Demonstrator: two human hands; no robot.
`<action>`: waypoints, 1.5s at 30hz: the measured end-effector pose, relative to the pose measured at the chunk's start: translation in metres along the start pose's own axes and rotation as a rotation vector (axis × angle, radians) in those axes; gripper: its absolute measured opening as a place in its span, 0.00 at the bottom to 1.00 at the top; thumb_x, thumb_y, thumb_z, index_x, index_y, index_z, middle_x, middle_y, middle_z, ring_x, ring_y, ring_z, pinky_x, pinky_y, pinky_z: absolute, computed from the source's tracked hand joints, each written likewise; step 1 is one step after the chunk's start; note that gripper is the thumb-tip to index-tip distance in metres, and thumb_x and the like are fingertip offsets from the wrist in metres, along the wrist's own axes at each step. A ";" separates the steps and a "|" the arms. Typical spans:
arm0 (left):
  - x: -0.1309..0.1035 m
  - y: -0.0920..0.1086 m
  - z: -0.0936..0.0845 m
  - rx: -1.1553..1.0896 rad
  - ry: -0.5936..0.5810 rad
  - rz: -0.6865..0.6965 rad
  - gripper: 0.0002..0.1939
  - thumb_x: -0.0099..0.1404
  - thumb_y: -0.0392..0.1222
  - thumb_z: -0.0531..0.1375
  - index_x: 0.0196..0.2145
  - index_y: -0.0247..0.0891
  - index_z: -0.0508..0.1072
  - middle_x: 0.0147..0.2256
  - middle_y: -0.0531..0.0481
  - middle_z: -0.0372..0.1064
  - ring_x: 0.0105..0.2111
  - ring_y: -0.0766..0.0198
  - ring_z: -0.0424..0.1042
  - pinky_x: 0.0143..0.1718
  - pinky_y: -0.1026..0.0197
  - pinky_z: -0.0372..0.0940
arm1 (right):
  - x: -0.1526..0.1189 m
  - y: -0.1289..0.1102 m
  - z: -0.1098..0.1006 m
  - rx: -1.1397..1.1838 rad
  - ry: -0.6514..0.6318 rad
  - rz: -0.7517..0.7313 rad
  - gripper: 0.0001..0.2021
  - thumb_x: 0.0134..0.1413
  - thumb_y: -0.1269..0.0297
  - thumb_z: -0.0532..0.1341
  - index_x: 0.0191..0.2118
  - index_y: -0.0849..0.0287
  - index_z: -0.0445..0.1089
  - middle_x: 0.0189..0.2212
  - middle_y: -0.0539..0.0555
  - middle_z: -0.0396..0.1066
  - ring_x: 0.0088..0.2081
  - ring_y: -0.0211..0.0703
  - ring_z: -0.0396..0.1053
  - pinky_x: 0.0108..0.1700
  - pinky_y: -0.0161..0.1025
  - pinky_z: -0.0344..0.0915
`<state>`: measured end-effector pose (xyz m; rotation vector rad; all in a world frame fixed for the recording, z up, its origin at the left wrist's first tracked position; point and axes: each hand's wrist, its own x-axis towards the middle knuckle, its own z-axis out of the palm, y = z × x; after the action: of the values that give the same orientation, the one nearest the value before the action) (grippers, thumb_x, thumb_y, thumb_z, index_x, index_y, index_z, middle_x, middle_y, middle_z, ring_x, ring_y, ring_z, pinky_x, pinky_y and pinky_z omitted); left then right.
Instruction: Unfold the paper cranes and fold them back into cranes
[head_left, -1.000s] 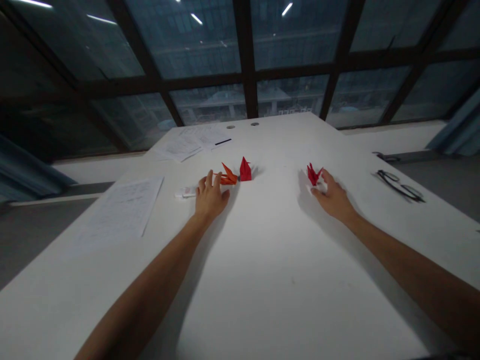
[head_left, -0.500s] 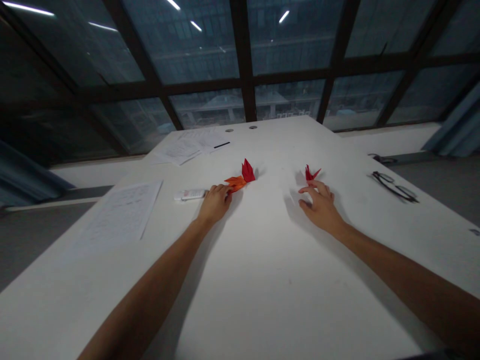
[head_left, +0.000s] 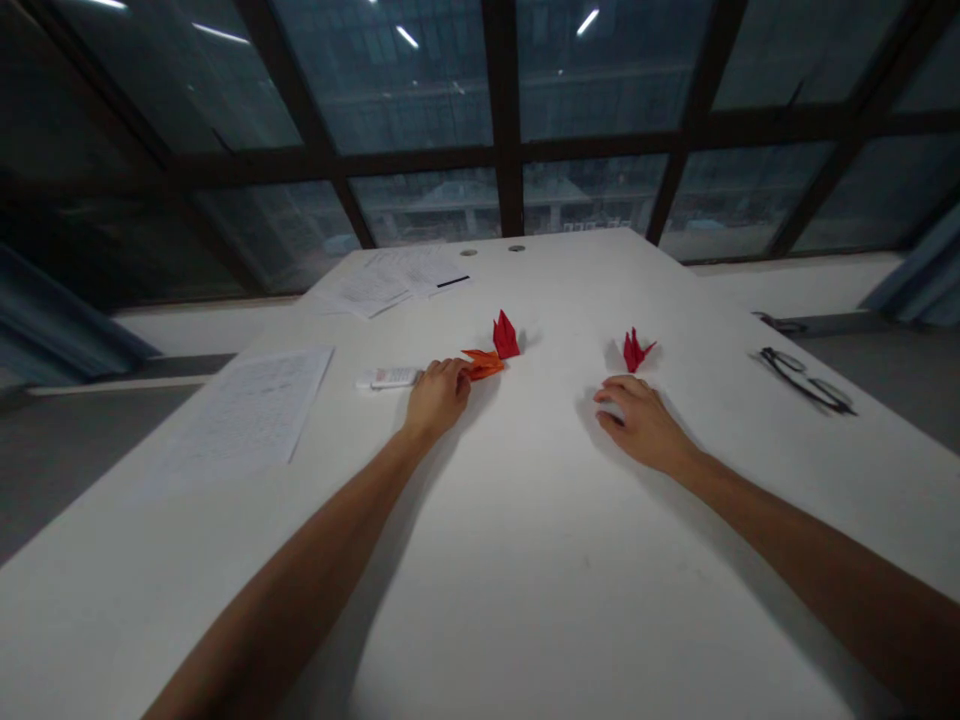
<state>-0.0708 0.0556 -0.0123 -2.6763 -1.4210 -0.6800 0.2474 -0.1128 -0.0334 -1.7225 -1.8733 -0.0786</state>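
Note:
My left hand [head_left: 439, 398] is closed at the near left end of an orange folded-paper piece [head_left: 486, 365], its fingertips on the paper. Just behind the orange piece stands a red folded-paper piece [head_left: 505, 336]. A white tube [head_left: 388, 378] lies to the left of my left hand, one end against the fingers. On the right, my right hand [head_left: 637, 420] rests on the white table [head_left: 525, 560] with thumb and fingers apart and nothing between them. Right behind its fingers sits a second red folded-paper piece [head_left: 636, 351], not touched by the hand.
Written sheets lie at the left [head_left: 251, 410] and at the far left [head_left: 382, 280], with a black strip [head_left: 453, 282] beside the far ones. Black-framed glasses [head_left: 806, 380] rest near the right table edge. Dark-framed windows stand behind the table.
My right hand has drawn back from the right red piece and lowered to the table. My left hand stays at the orange piece. The view has shifted slightly.

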 end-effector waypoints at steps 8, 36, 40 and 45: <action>0.000 0.003 0.000 -0.010 -0.007 0.031 0.14 0.70 0.37 0.54 0.49 0.39 0.75 0.45 0.43 0.78 0.46 0.50 0.74 0.49 0.52 0.68 | 0.016 0.057 -0.011 0.032 0.223 0.132 0.22 0.62 0.60 0.59 0.59 0.60 0.73 0.65 0.68 0.62 0.59 0.63 0.69 0.67 0.63 0.59; -0.037 0.103 -0.011 -0.946 0.010 0.169 0.11 0.72 0.48 0.60 0.46 0.39 0.70 0.37 0.50 0.73 0.33 0.66 0.71 0.36 0.63 0.66 | -0.004 -0.054 -0.007 1.468 -0.094 0.362 0.12 0.52 0.61 0.73 0.44 0.51 0.83 0.46 0.55 0.82 0.51 0.50 0.77 0.63 0.54 0.67; -0.041 0.108 -0.009 -1.043 -0.031 0.112 0.11 0.70 0.47 0.63 0.45 0.39 0.71 0.38 0.49 0.74 0.33 0.66 0.72 0.35 0.63 0.66 | -0.012 -0.057 -0.003 1.247 -0.084 0.201 0.13 0.56 0.59 0.71 0.48 0.47 0.82 0.56 0.54 0.76 0.55 0.50 0.74 0.62 0.52 0.67; -0.032 0.095 -0.004 -1.063 -0.031 0.076 0.09 0.69 0.47 0.63 0.39 0.38 0.75 0.39 0.47 0.72 0.36 0.63 0.72 0.37 0.62 0.67 | -0.019 -0.057 -0.005 0.962 -0.131 0.064 0.09 0.63 0.58 0.66 0.46 0.49 0.80 0.55 0.57 0.76 0.59 0.53 0.72 0.65 0.56 0.63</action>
<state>-0.0118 -0.0256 -0.0053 -3.4048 -1.1139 -1.7985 0.1958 -0.1406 -0.0185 -1.1046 -1.5236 0.8379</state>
